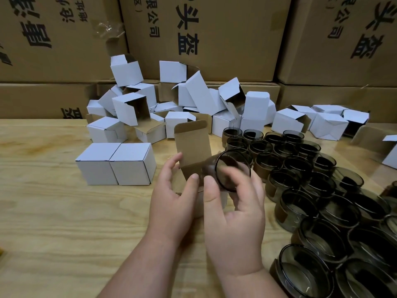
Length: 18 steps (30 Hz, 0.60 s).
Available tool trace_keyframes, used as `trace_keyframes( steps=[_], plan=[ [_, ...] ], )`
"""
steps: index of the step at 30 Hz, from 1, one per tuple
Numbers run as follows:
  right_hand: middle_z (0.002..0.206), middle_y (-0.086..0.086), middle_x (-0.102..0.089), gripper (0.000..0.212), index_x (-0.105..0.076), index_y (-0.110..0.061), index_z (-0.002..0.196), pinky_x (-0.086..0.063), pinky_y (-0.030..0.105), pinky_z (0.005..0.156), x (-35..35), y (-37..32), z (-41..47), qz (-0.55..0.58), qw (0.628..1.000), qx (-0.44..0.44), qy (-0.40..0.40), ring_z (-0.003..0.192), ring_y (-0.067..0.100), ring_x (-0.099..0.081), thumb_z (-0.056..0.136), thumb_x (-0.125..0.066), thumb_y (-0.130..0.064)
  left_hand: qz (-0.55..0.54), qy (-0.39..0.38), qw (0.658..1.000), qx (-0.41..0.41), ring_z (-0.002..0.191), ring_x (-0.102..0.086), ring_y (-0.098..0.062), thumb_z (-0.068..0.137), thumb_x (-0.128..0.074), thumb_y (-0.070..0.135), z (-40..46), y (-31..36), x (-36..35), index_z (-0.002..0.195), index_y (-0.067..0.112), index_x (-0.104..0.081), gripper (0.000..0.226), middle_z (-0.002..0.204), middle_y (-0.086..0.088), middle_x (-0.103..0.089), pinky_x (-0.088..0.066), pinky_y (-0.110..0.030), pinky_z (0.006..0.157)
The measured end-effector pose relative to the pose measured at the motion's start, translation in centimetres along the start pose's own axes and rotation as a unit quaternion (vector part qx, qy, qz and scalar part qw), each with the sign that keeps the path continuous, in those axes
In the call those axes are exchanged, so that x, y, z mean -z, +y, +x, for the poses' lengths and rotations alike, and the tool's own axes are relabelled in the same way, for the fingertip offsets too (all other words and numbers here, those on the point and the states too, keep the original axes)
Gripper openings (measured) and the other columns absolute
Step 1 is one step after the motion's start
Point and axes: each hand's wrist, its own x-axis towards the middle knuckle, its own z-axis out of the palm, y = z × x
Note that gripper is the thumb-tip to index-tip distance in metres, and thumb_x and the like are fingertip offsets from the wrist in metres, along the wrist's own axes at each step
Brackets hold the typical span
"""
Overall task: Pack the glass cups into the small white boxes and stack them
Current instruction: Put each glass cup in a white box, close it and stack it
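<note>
Glass cup [231, 172], tilted at frame centre, sits gripped in the right hand [236, 214]. Left hand [171, 203] fingers curl around the open small white box [193, 160].

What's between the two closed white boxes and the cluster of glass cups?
Head view: the open box, flap up, held by the left hand, and the right hand's glass cup.

Wooden bench and brown cartons around us

We work at a pale plywood table [53, 211] with a visible grain. Behind it we see a wall of large brown cardboard cartons [225, 35] printed with black Chinese characters, stacked on lower cartons [38, 100]. A strip of clear tape [107, 29] peels loose from one carton's edge at upper left.
</note>
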Motion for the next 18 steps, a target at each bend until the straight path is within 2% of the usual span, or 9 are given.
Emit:
trace_keyframes(
  steps=[1,2,4,5,8,10,11,14,18],
  plan=[
    [0.128,0.000,-0.057,0.014,-0.068,-0.035,0.098,-0.043,0.011,0.098,0.1,-0.1,0.1,-0.019,1.000,0.004,-0.007,0.123,-0.002,-0.055,0.087,-0.065,-0.043,-0.012,-0.006,1.000,0.000,0.110,-0.067,-0.006,0.083,-0.064,0.039,-0.1,0.1,0.1,0.132,0.048,-0.058,0.050,0.128,0.018,-0.063,-0.056,-0.023,0.084],
    [0.124,-0.001,-0.059,0.014,-0.070,-0.032,0.090,-0.039,0.004,0.095,0.3,-0.1,0.2,-0.035,0.999,0.006,-0.008,0.120,-0.010,-0.053,0.087,-0.064,-0.044,-0.034,-0.013,0.999,-0.001,0.107,-0.069,-0.014,0.082,-0.063,0.040,-0.1,0.2,0.1,0.132,0.048,-0.058,0.050,0.129,0.014,-0.064,-0.058,-0.033,0.087],
    [0.116,-0.002,-0.063,0.026,-0.073,-0.022,0.083,-0.036,0.000,0.091,0.5,-0.2,0.3,-0.049,0.999,0.002,-0.005,0.114,-0.012,-0.054,0.088,-0.063,-0.045,-0.079,-0.021,0.997,-0.009,0.113,-0.067,-0.021,0.081,-0.060,0.045,-0.4,0.3,0.2,0.131,0.044,-0.058,0.050,0.129,0.012,-0.066,-0.057,-0.048,0.095],
    [0.113,-0.002,-0.065,0.028,-0.072,-0.020,0.083,-0.037,0.001,0.090,0.6,-0.2,0.4,-0.049,0.999,-0.001,-0.005,0.112,-0.009,-0.056,0.088,-0.063,-0.046,-0.083,-0.013,0.996,-0.018,0.119,-0.065,-0.019,0.079,-0.058,0.048,-0.6,0.3,0.3,0.130,0.044,-0.057,0.051,0.131,0.013,-0.066,-0.054,-0.051,0.100],
    [0.103,-0.008,-0.066,0.024,-0.061,-0.029,0.082,-0.046,0.013,0.087,0.7,-0.4,0.4,-0.026,0.999,-0.021,0.004,0.104,0.005,-0.063,0.086,-0.064,-0.053,-0.007,0.064,0.992,-0.111,0.137,-0.048,-0.011,0.084,-0.052,0.048,-1.1,0.7,0.9,0.132,0.041,-0.052,0.048,0.143,0.014,-0.053,-0.042,-0.055,0.112],
    [0.094,-0.015,-0.066,0.026,-0.056,-0.032,0.084,-0.053,0.023,0.080,0.8,-0.8,0.3,-0.003,0.999,-0.043,0.006,0.094,0.013,-0.066,0.081,-0.067,-0.056,0.051,0.104,0.969,-0.220,0.137,-0.046,-0.022,0.088,-0.052,0.038,-1.2,0.9,1.5,0.135,0.030,-0.048,0.048,0.143,0.015,-0.047,-0.039,-0.061,0.109],
    [0.092,-0.017,-0.067,0.028,-0.054,-0.033,0.085,-0.054,0.024,0.076,0.8,-1.0,0.3,0.008,0.999,-0.051,0.005,0.090,0.013,-0.067,0.080,-0.068,-0.057,0.069,0.109,0.955,-0.266,0.136,-0.046,-0.025,0.088,-0.053,0.033,-1.3,1.1,1.7,0.137,0.025,-0.047,0.049,0.142,0.014,-0.046,-0.038,-0.064,0.106],
    [0.094,-0.026,-0.068,0.032,-0.051,-0.034,0.088,-0.054,0.016,0.067,1.0,-1.7,0.3,0.051,0.997,-0.066,-0.002,0.083,0.005,-0.068,0.076,-0.071,-0.056,0.096,0.066,0.928,-0.353,0.137,-0.046,-0.024,0.083,-0.058,0.025,-1.8,1.9,2.0,0.141,0.020,-0.044,0.060,0.145,0.007,-0.047,-0.038,-0.063,0.107],
    [0.086,-0.025,-0.069,0.034,-0.049,-0.030,0.089,-0.049,0.010,0.058,1.5,-1.8,0.3,0.087,0.994,-0.065,-0.009,0.069,0.000,-0.066,0.078,-0.071,-0.053,0.128,0.006,0.919,-0.374,0.137,-0.049,-0.029,0.081,-0.066,0.024,-2.2,2.9,1.8,0.144,0.016,-0.047,0.066,0.144,-0.005,-0.055,-0.040,-0.058,0.110]
  ],
)
